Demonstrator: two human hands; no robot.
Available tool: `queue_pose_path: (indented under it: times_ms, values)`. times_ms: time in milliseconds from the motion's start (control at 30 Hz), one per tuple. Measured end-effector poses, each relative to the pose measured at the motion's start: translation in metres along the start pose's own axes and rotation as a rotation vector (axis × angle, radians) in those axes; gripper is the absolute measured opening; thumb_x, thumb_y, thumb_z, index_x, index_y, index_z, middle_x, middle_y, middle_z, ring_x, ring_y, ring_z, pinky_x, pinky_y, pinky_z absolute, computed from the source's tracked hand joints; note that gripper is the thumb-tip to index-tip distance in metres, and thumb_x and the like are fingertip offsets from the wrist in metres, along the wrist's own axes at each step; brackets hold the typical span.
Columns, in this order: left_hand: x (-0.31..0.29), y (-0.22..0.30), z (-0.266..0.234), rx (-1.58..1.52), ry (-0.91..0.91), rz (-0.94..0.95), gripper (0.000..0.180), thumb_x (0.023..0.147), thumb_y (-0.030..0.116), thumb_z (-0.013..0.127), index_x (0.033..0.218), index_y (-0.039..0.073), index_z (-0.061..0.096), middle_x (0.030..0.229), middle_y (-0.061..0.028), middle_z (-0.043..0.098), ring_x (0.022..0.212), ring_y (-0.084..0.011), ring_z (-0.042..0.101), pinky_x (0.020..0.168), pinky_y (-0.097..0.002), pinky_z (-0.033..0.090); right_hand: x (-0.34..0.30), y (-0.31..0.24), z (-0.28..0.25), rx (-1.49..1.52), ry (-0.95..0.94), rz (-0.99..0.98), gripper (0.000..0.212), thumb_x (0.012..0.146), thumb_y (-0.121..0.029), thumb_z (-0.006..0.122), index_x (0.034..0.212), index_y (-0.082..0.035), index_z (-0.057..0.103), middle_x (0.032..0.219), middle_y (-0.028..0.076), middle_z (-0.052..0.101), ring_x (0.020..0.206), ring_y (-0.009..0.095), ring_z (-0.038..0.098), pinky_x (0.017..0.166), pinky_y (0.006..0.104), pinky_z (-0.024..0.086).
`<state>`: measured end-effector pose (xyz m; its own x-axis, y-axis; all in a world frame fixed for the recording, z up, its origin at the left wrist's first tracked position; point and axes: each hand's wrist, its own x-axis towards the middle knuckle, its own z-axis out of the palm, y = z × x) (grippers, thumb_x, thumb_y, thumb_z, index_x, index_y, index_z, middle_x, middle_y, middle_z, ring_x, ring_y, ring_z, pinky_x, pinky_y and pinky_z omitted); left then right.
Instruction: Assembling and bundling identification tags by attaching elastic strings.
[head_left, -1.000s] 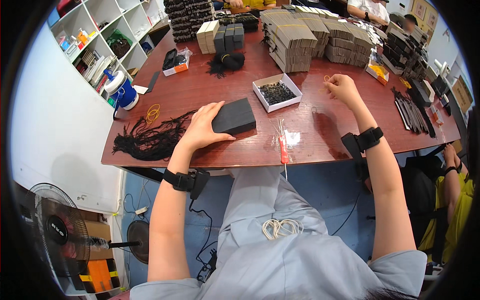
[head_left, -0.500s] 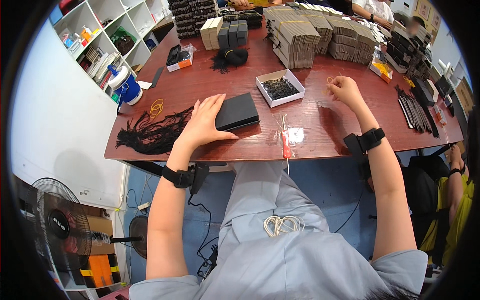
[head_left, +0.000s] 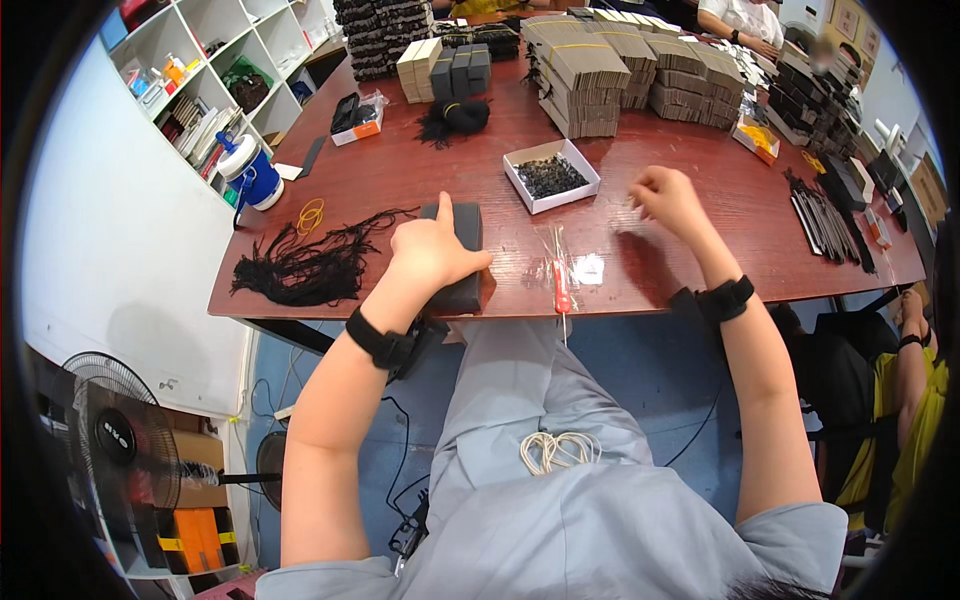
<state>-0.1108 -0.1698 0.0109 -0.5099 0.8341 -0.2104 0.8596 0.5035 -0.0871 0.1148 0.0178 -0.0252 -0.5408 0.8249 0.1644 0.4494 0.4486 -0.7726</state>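
Observation:
My left hand (head_left: 430,252) is wrapped over a dark block-shaped stack (head_left: 468,232) close to the table's front edge, thumb along its right side. The hand covers much of the stack. Over the table on the right, my right hand (head_left: 668,203) is raised with its fingertips pinched. A thin tan rubber band (head_left: 632,202) shows only faintly at them, smeared by motion. Black stringy cords (head_left: 310,265) lie left of the stack. Between my hands rests a red-handled tool (head_left: 561,292) with a thin shaft. Beyond it stands an open white box (head_left: 590,186) of small black pieces.
Banded grey-brown card stacks (head_left: 590,85) fill the far middle. A black cord bundle (head_left: 452,122) and a small orange-and-white box (head_left: 358,131) lie at far left. A blue-and-white jug (head_left: 252,175) and yellow rubber bands (head_left: 311,216) sit left. Thin strips (head_left: 825,225) lie right.
The dark stack has been turned under my left hand, its long side now pointing away from me. My right hand has shifted slightly left and lower, still pinched.

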Motion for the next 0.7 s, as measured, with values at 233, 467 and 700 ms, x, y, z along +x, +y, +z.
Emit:
queue_pose_path:
  times_ms: [233,467,700]
  values:
    - [0.002,-0.012,0.003,0.015,0.057,0.067,0.103,0.058,0.051,0.06,0.138,0.007,0.01,0.102,-0.0199,0.056,0.091,-0.0295,0.058,0.075,-0.0343,0.046,-0.037,-0.054,0.046,0.057,-0.176,-0.286,0.013,0.081,-0.009,0.058,0.079,0.003,0.055,0.062,0.005,0.057,0.051,0.008,0.054,0.045,0.0224,0.043]
    - [-0.017,-0.003,0.03,0.29,0.759,0.425,0.097,0.052,0.023,0.074,0.135,0.017,0.025,0.099,-0.0121,0.046,0.091,-0.0267,0.046,0.081,-0.0388,0.04,-0.042,-0.046,0.045,0.091,-0.105,-0.239,0.013,0.081,-0.009,0.058,0.078,0.003,0.054,0.061,0.005,0.057,0.053,0.008,0.055,0.048,0.0237,0.044]
    - [-0.002,-0.02,0.038,0.531,1.061,0.694,0.066,0.07,0.021,0.058,0.132,0.025,0.034,0.102,-0.0135,0.047,0.091,-0.0251,0.046,0.082,-0.0399,0.035,-0.025,-0.07,0.068,0.33,-0.023,-0.348,0.012,0.083,-0.011,0.055,0.084,0.001,0.052,0.086,0.007,0.06,0.076,0.011,0.058,0.064,0.0247,0.046]
